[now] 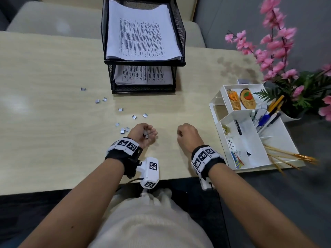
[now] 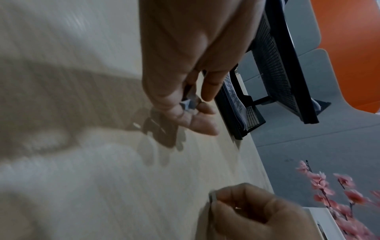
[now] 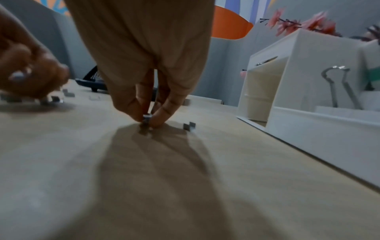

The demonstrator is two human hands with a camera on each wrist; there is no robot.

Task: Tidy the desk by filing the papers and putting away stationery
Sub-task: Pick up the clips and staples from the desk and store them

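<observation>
Pinching staple block [image 3: 146, 117], right grip [image 3: 147, 120] on desk [image 3: 185, 178].

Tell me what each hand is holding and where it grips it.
The left hand cups a few small metal staple pieces in its curled fingers. The right hand pinches one staple piece by its sides between the fingertips, at the desk.

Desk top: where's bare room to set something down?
Bare: the desk's wide left part, left of the loose staples; also the strip between paper tray and white organizer. Crowded: around the left hand, where staples lie scattered.
</observation>
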